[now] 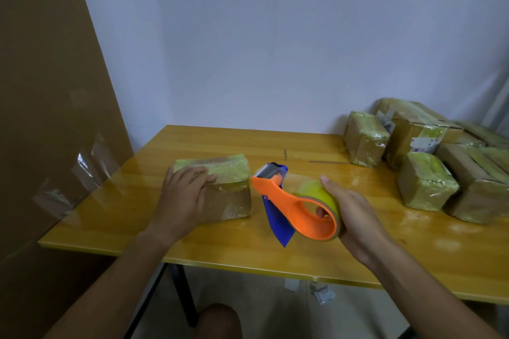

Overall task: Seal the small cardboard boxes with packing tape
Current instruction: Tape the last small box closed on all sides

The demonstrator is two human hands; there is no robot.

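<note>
A small cardboard box [231, 187], wrapped over its top in yellowish clear tape, sits on the yellow wooden table [220, 245] left of centre. My left hand [183, 198] rests flat on the box's near left corner, fingers straight. My right hand [355, 215] grips an orange and blue tape dispenser [286, 203] by its roll of clear tape, with a finger through the core. The dispenser's roller end points at the box's right side, just beside it, and a thin strip of tape stretches from the roller back to the roll.
Several taped cardboard boxes [427, 181] are piled at the table's back right, against the wall. A large brown cardboard sheet [49, 107] with strips of tape stuck to it leans at the left. Scraps of paper [322, 294] lie on the floor under the table.
</note>
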